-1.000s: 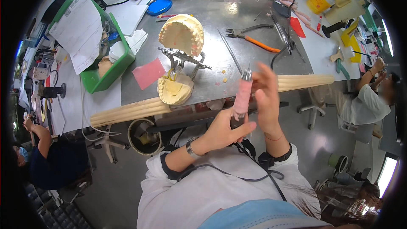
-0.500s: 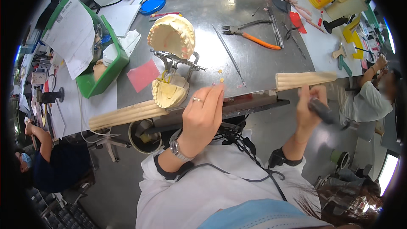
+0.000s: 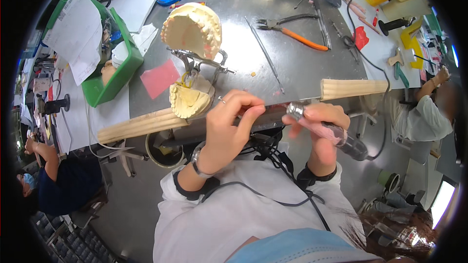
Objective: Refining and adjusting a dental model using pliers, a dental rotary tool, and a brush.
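My right hand [image 3: 321, 126] is wrapped round a dark rotary handpiece [image 3: 341, 139] with a metal nose, its cord running from the rear end up to the table's right. The nose points toward my left hand [image 3: 229, 126], whose thumb and forefinger are pinched together at the table's front edge. What they hold, if anything, is too small to make out. Left of that hand, a hinged metal articulator [image 3: 197, 61] carries an upper plaster dental cast [image 3: 214, 24] and a lower cast [image 3: 187, 101], opened wide. One small yellowish piece [image 3: 253, 74] lies on the metal tabletop.
Orange-and-black pliers [image 3: 297, 34] and a thin metal instrument [image 3: 264, 53] lie on the metal top. Ridged wooden rests [image 3: 141, 124] line the front edge, another [image 3: 358, 88] at right. A pink sheet [image 3: 160, 78] and a green bin [image 3: 114, 80] are at left. Co-workers sit at both sides.
My right hand has brought the handpiece in from the right toward my left hand. My left hand's fingers have left the tabletop and pinched together; one of two small yellowish pieces is gone from there.
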